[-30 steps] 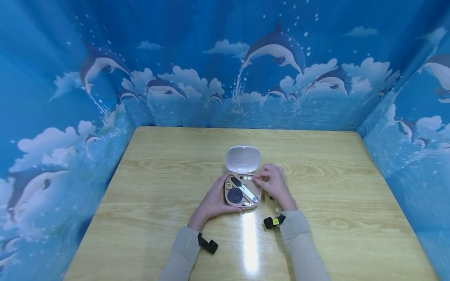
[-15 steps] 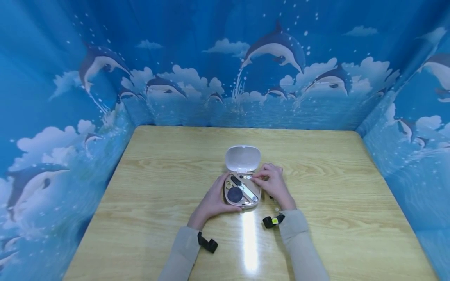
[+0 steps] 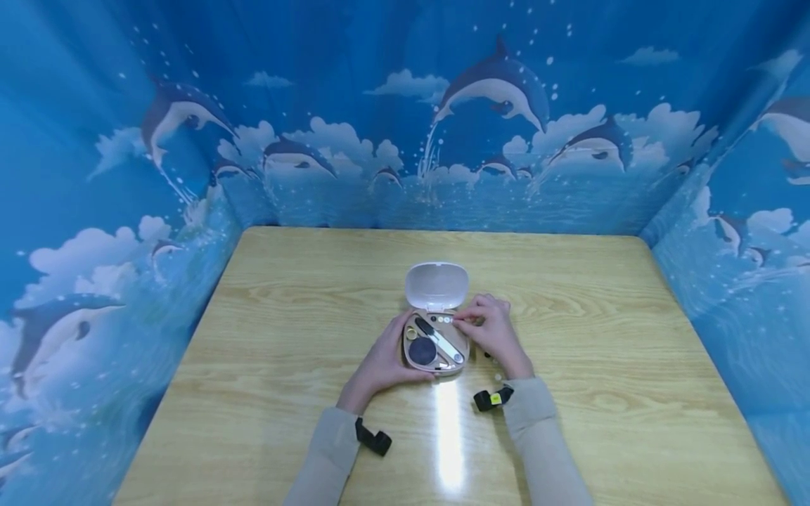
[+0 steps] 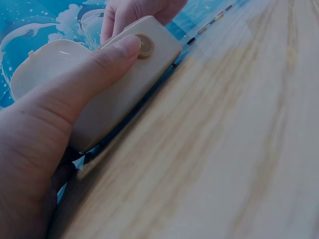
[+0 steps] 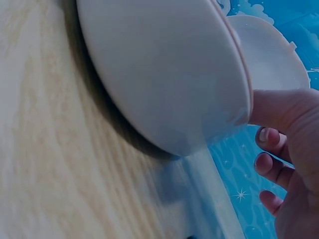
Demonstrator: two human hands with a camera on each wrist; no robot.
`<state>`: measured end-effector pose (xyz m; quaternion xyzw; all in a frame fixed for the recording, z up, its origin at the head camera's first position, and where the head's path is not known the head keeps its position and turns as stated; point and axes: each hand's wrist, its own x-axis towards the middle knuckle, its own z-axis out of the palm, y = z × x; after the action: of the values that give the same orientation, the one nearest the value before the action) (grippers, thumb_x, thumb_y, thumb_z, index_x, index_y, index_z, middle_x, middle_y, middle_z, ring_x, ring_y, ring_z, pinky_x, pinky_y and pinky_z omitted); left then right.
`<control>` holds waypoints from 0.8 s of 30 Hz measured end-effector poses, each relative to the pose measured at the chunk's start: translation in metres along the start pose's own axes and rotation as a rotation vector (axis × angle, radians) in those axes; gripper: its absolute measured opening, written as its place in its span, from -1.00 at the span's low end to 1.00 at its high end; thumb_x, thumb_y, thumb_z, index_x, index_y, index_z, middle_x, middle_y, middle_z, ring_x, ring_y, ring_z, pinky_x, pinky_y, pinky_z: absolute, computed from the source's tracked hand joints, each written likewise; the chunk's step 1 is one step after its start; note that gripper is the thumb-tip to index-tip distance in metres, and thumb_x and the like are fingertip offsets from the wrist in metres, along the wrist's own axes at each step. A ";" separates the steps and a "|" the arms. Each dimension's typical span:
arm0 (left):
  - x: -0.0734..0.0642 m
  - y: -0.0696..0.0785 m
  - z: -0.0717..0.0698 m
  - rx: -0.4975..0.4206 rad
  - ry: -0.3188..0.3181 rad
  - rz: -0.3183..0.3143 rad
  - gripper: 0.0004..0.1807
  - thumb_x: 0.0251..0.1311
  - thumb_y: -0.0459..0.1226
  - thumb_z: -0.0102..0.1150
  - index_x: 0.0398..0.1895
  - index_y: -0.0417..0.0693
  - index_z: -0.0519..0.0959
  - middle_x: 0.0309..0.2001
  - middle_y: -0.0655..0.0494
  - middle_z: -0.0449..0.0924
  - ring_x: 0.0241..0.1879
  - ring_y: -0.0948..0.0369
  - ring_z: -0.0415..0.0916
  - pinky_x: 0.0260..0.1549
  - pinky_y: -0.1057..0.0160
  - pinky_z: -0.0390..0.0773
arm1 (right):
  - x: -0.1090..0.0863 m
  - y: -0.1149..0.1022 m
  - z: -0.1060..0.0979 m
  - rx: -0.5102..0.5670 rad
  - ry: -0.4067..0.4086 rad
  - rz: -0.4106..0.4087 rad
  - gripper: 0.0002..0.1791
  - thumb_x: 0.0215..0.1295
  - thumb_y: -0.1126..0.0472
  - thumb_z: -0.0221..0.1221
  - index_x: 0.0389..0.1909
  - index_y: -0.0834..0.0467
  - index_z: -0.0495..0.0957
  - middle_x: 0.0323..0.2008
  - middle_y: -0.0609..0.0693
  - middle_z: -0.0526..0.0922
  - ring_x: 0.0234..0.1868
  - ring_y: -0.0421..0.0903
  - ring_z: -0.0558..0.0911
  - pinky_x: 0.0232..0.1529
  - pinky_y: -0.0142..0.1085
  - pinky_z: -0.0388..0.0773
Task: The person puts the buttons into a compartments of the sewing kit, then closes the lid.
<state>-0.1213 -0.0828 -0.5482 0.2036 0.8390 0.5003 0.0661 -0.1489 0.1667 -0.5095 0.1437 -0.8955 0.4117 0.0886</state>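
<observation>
An open sewing kit case (image 3: 427,370) stands on the table, its clear lid (image 3: 437,286) tipped back. My left hand (image 3: 387,357) grips its left side, the thumb near a round tan catch (image 4: 145,46) on the front wall. Inside lie a dark round piece (image 3: 422,351), a tool with black and silver parts (image 3: 446,345) set diagonally, a gold ring-like thimble (image 3: 411,333) and a row of small buttons (image 3: 441,319). Over the far right corner my right hand (image 3: 496,333) pinches what looks like a small pale button at the row's end; its fingertips mostly hide it.
A few small loose pieces, one dark (image 3: 488,355) and one pale (image 3: 498,377), lie on the wooden table (image 3: 304,302) near the right wrist. A blue dolphin-print curtain (image 3: 354,126) encloses the table's back and sides.
The buttons in the row have shifted very slightly left, with the right fingertips still at its end. The left hand and the case stay nearly in place.
</observation>
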 end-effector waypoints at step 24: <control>0.000 -0.002 0.000 0.002 -0.001 0.004 0.48 -0.52 0.17 0.69 0.57 0.43 -0.07 0.50 0.21 0.12 0.44 0.09 0.15 0.37 -0.13 0.21 | -0.001 0.002 0.002 -0.010 0.018 -0.025 -0.89 0.00 0.26 0.49 -0.42 0.05 0.77 -0.48 -0.20 0.49 -0.29 -0.16 0.41 0.05 -0.08 0.11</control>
<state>-0.1218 -0.0836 -0.5504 0.2054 0.8391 0.4995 0.0651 -0.1489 0.1669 -0.5122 0.1507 -0.8949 0.4075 0.1022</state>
